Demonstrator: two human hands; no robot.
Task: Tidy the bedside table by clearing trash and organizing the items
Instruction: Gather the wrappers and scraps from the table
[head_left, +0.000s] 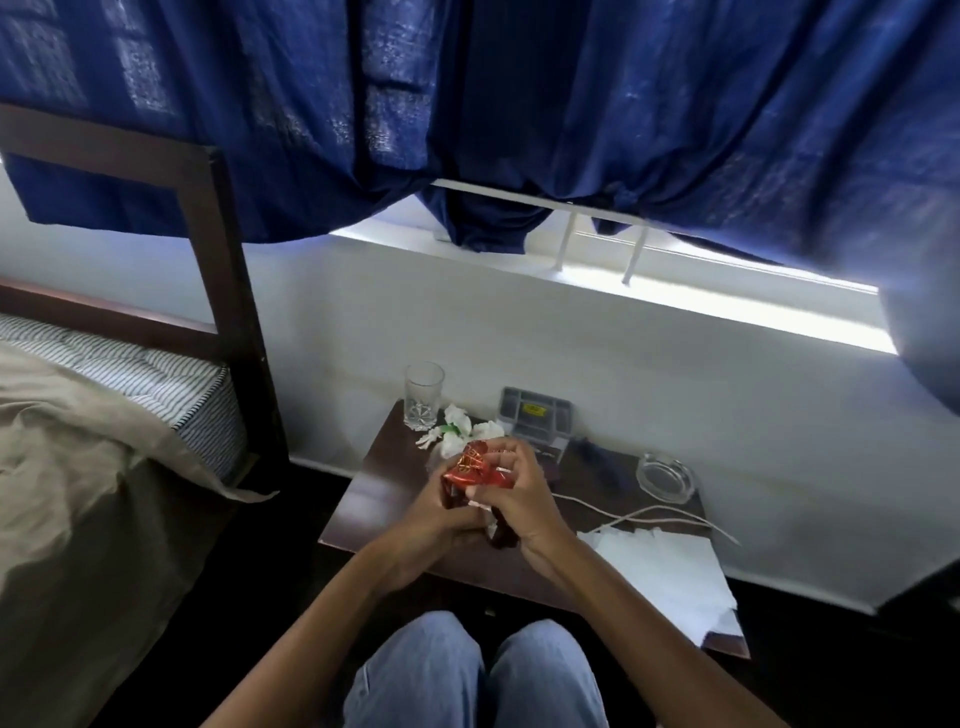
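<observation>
I read this as trash-gathering: both hands, left hand (434, 512) and right hand (511, 499), pinching the red wrapper (470, 470) over the bedside table (384, 467); crumpled tissues (460, 428) next.

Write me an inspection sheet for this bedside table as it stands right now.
Surface: dark wooden bedside table, crowded.
Job's things: red wrapper held above it; crumpled tissues beside the drinking glass; grey organizer tray at the back; glass ashtray; white paper sheets overhanging the front right corner.
Clutter: nothing else seen.
Grippers: left hand and right hand both closed on the wrapper.
Cables: white cord across the right side.
Surroundings: bed left, blue curtain above.
</observation>
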